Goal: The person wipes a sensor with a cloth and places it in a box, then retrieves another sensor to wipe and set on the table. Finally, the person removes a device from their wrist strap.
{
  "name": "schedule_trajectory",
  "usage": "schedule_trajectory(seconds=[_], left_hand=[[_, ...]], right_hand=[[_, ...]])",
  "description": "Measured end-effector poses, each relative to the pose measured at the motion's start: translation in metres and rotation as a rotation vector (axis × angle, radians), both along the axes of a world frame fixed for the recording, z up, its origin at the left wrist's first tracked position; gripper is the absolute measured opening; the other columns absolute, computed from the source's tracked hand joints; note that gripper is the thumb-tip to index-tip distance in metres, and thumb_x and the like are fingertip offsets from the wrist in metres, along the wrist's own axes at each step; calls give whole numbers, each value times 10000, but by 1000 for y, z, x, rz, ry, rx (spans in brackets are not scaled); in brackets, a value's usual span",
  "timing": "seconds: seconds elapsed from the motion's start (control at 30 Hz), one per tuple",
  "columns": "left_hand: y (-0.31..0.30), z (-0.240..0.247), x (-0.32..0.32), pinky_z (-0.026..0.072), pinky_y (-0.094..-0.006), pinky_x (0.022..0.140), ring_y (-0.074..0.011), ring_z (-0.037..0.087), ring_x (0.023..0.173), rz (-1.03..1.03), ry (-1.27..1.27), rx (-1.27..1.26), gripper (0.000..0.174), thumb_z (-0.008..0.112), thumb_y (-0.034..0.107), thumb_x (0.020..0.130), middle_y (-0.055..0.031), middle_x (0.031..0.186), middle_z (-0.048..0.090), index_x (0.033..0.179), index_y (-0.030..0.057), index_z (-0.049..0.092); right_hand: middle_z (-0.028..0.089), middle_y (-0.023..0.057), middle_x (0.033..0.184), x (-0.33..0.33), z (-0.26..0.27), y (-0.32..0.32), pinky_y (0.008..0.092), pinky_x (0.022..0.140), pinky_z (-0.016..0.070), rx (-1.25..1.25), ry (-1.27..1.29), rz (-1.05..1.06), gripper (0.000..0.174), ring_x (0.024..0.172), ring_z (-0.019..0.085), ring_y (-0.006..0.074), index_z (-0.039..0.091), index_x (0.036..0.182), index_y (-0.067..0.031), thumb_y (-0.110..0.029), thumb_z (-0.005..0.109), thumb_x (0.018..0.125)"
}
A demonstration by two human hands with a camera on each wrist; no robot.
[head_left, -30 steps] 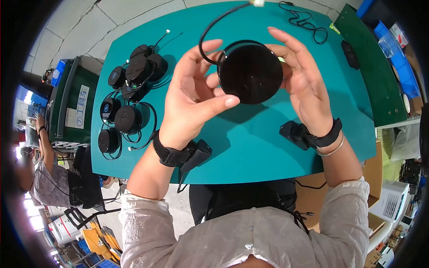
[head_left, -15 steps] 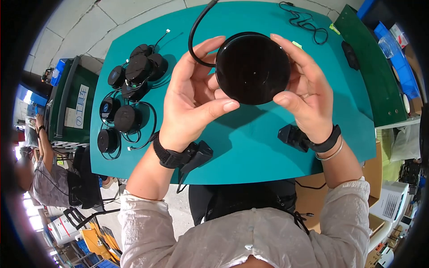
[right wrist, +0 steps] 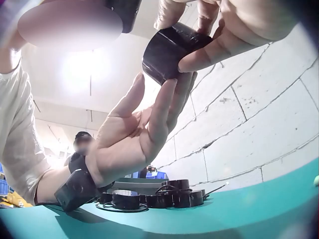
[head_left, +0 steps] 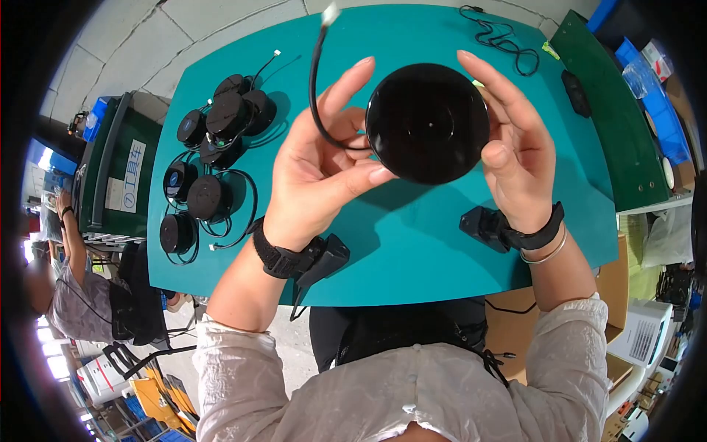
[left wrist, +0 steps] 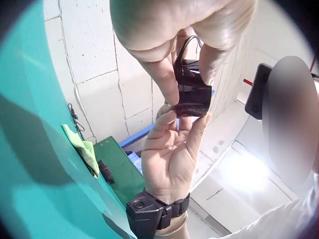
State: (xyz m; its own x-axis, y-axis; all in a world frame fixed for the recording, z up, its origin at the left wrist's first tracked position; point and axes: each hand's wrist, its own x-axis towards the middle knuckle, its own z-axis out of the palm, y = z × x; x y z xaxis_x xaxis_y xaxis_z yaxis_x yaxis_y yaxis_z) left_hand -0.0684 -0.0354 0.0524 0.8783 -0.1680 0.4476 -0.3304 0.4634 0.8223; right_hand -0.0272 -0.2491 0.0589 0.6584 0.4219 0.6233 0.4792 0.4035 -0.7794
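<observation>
Both hands hold up a black puck-shaped device point(head_left: 427, 125), its glossy round face towards the head camera. My left hand point(head_left: 313, 158) grips its left edge, thumb at the lower rim. At the right edge, my right hand point(head_left: 519, 151) has fingers behind the device and its thumb beside the rim. From the device's left side a black cable point(head_left: 315, 88) curves up to a white connector point(head_left: 331, 13). In the left wrist view the device's dark side wall point(left wrist: 193, 97) shows between both hands' fingertips. The right wrist view shows the device point(right wrist: 172, 52) tilted, with fingers on both sides.
Several similar black pucks point(head_left: 210, 197) with cables sit at the left of the green table point(head_left: 412, 258). A coiled black cable point(head_left: 508, 40) lies at the back right, a black pouch point(head_left: 576, 93) near the right edge. Another person point(head_left: 81, 287) is at far left.
The device has shifted a little right and its face has turned more to the head camera. The right thumb came onto the rim, then lifted slightly. The cable end swung left, then back into view.
</observation>
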Motion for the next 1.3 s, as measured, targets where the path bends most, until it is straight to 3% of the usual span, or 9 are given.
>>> schedule_trajectory(seconds=[0.17, 0.33, 0.43, 0.6, 0.73, 0.9, 1.3], left_hand=[[-2, 0, 0, 525, -243, 796, -122, 634, 948, -109, -20, 81, 862, 711, -113, 743, -87, 1098, 625, 1479, 18, 280], [1, -2, 1, 525, -239, 797, -113, 627, 949, -23, -61, 133, 831, 724, -108, 735, -83, 1098, 616, 1454, -5, 321], [1, -3, 2, 526, -240, 797, -118, 625, 959, 21, -86, 110, 819, 733, -100, 733, -91, 1117, 609, 1443, -11, 335], [-5, 3, -2, 526, -242, 793, -133, 624, 979, 83, -96, 46, 808, 739, -96, 732, -109, 1159, 600, 1430, -6, 343], [-1, 0, -1, 530, -244, 792, -144, 620, 1005, 73, -152, 143, 811, 734, -113, 724, -122, 1197, 584, 1426, 4, 345], [2, 2, -2, 527, -245, 798, -140, 609, 1019, 65, -152, 238, 823, 723, -136, 717, -121, 1225, 564, 1431, 19, 346], [-1, 2, -2, 517, -232, 797, -113, 589, 993, 5, -109, 120, 849, 744, -132, 711, -99, 1242, 558, 1442, 32, 343]], right_hand=[[556, 184, 1279, 2, 2, -3, 324, 967, 464, -46, 81, 92, 626, 1145, 567, 211, 364, 1430, 19, -226, 640, 924], [552, 177, 1279, -3, 3, 2, 322, 945, 466, -57, 188, 65, 684, 1115, 576, 202, 345, 1440, 11, -336, 629, 924], [546, 152, 1278, -2, 4, 4, 332, 920, 481, -117, 78, 45, 763, 1088, 581, 195, 312, 1460, -11, -346, 681, 882], [529, 114, 1284, -1, 3, 3, 344, 902, 490, -232, 43, 29, 851, 1078, 575, 192, 284, 1479, -47, -255, 760, 805], [512, 102, 1298, -3, 3, 4, 339, 907, 482, -236, 67, 12, 874, 1071, 570, 189, 296, 1477, -49, -182, 788, 768], [497, 103, 1320, -2, 1, 4, 349, 976, 445, -208, 9, -15, 866, 1122, 555, 199, 322, 1463, -30, -196, 796, 758], [502, 122, 1325, -4, 3, 4, 372, 1041, 399, -171, 63, -18, 877, 1191, 536, 229, 333, 1450, -9, -267, 796, 751]])
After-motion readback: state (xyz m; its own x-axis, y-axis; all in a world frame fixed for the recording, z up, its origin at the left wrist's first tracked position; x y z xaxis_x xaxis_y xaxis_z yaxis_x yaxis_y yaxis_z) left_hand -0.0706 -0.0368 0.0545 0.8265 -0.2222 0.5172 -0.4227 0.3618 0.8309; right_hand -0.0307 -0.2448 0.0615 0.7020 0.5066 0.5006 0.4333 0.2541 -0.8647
